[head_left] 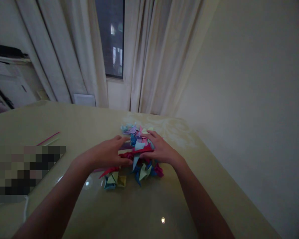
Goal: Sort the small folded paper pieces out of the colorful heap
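Observation:
A heap of folded paper pieces (pixel 139 146), some looking like origami cranes, lies on the table in red, blue, pink, purple and pale green. My left hand (pixel 112 151) is at its left side, thumb and fingers apart, beside a red folded piece (pixel 126 154). On the opposite side my right hand (pixel 160 149) curves over the heap with spread fingers, its thumb by the red paper. Between the hands a pale blue folded piece (pixel 139 146) sticks up. Closer to me are a pale green piece (pixel 145 171) and a yellow piece (pixel 121 181). My palms are hidden.
Left on the glossy table (pixel 119 212) is a blurred-out flat object (pixel 27 172), with a pink thin stick (pixel 48 138) behind it and a white cord (pixel 25 209) in front. Curtains (pixel 161 66) hang behind the table; a wall (pixel 259 99) runs along the right.

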